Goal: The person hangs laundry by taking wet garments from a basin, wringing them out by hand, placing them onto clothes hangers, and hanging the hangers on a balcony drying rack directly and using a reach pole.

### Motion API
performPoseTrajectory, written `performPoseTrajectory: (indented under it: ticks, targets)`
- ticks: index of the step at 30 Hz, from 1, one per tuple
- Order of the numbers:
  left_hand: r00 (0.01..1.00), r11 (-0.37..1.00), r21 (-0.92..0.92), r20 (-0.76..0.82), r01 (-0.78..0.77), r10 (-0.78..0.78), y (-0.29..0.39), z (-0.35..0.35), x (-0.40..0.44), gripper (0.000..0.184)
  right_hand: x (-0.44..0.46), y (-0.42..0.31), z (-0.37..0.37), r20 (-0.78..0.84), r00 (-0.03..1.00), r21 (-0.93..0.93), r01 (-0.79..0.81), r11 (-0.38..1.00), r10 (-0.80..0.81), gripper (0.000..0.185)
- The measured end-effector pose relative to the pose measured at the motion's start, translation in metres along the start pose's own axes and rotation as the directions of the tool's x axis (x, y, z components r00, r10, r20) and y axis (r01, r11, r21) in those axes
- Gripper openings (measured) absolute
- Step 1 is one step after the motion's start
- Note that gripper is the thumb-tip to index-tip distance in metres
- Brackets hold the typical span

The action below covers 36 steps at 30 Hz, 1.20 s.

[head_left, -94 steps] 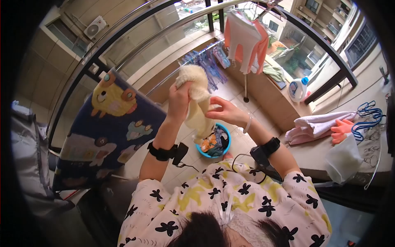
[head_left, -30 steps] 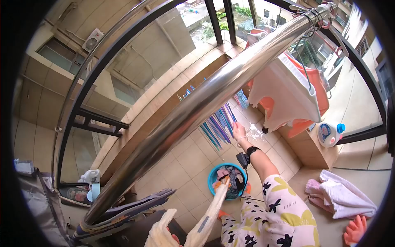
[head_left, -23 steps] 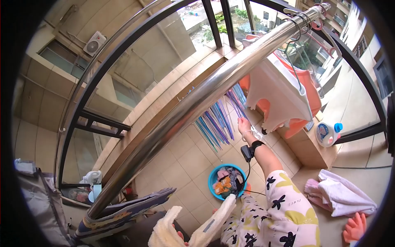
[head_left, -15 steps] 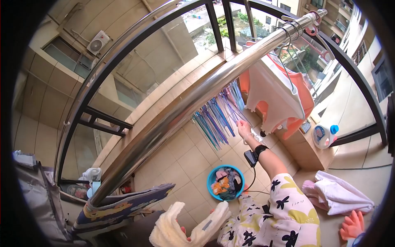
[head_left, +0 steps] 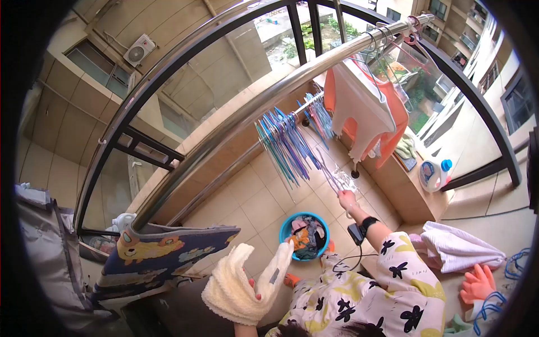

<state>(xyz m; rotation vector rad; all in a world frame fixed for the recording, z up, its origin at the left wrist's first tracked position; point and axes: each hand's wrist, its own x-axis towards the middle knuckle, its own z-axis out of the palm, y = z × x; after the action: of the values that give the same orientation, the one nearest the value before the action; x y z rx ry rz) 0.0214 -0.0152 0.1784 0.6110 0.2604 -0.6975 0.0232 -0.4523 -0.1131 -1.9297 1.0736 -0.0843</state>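
A cream fleecy garment (head_left: 233,289) with a small grey label is draped over my left hand (head_left: 257,295). Only a few fingertips and the wrist show, closed around the cloth. My right hand (head_left: 347,199) grips one end of a thin purple hanger (head_left: 330,174), drawn out from the bunch. Several blue and purple hangers (head_left: 289,147) hang close together on a lower rod beyond it. Below, between my two arms, a blue basin (head_left: 283,236) on the floor holds crumpled orange, pink and dark clothes (head_left: 306,238).
A thick steel pole (head_left: 224,147) crosses overhead. White and coral garments (head_left: 365,106) hang from it at right. A detergent bottle (head_left: 433,175) stands on the ledge. Left is a patterned mat (head_left: 151,258); right are a pale pink cloth (head_left: 457,247) and coral rubber gloves (head_left: 477,283).
My right hand has come back from the row of hangers with one hanger in it. My left hand keeps the cream garment, now slightly further left. The view has shifted a little.
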Motion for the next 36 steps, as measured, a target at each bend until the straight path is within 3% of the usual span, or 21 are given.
performPoseTrajectory:
  ticks: [4,10,13,17,19,21,22,24,26,29,31,33,35,36]
  targets:
    - [1.000,1.000,0.012,0.009,0.013,-0.013,-0.002,-0.004,-0.023,0.060,-0.074,0.045,-0.021,-0.087,0.995,0.003,0.040,0.999,-0.040,0.032]
    - [0.997,0.998,0.064,0.069,0.029,-0.033,0.011,-0.002,-0.044,0.060,-0.153,0.056,-0.050,-0.012,1.000,0.242,-0.005,0.970,0.009,0.033]
    - [0.992,0.994,0.104,0.121,0.031,-0.043,0.021,-0.005,-0.051,0.060,-0.192,0.022,-0.076,0.066,0.998,0.240,-0.026,0.971,0.011,0.033]
    - [0.974,0.980,0.198,0.219,0.011,-0.056,0.039,-0.006,-0.063,0.060,-0.248,-0.003,-0.098,-0.116,0.985,0.310,0.157,0.938,-0.126,0.040]
    - [0.954,0.951,0.309,0.292,-0.030,-0.064,0.051,-0.001,-0.072,0.060,-0.283,0.006,-0.101,-0.208,0.971,0.265,0.171,0.949,-0.117,0.039]
    - [0.923,0.910,0.404,0.377,-0.089,-0.077,0.066,0.008,-0.076,0.060,-0.321,-0.001,-0.102,-0.196,0.979,0.503,0.149,0.851,-0.055,0.025]
    - [0.905,0.902,0.417,0.418,-0.111,-0.082,0.073,0.010,-0.076,0.060,-0.329,-0.019,-0.105,-0.289,0.942,0.636,0.321,0.702,-0.169,0.015]
    - [0.872,0.895,0.424,0.481,-0.141,-0.091,0.083,0.007,-0.081,0.060,-0.358,-0.101,-0.131,-0.513,0.847,0.648,0.489,0.585,-0.141,0.019]
    - [0.842,0.897,0.419,0.527,-0.143,-0.112,0.088,-0.001,-0.087,0.060,-0.374,-0.143,-0.155,-0.547,0.834,0.665,0.482,0.570,-0.067,0.021]
    - [0.790,0.898,0.419,0.591,-0.131,-0.160,0.093,-0.017,-0.099,0.061,-0.411,-0.190,-0.149,-0.664,0.739,0.573,0.598,0.561,-0.109,0.021]
    - [0.739,0.896,0.424,0.645,-0.132,-0.196,0.086,-0.031,-0.095,0.061,-0.441,-0.222,-0.136,-0.638,0.667,0.479,0.736,0.479,-0.386,0.021]
    - [0.678,0.914,0.386,0.706,-0.124,-0.206,0.073,-0.034,-0.092,0.061,-0.484,-0.279,-0.103,-0.656,0.597,0.494,0.802,0.335,-0.462,0.018]
    - [0.641,0.963,0.261,0.751,-0.064,-0.160,0.069,-0.021,-0.099,0.063,-0.500,-0.303,-0.084,-0.431,0.328,0.242,0.939,0.242,-0.840,0.013]
    - [0.621,0.983,0.182,0.772,-0.014,-0.134,0.071,-0.009,-0.104,0.065,-0.515,-0.316,-0.078,-0.213,0.323,0.252,0.930,0.267,-0.922,0.011]
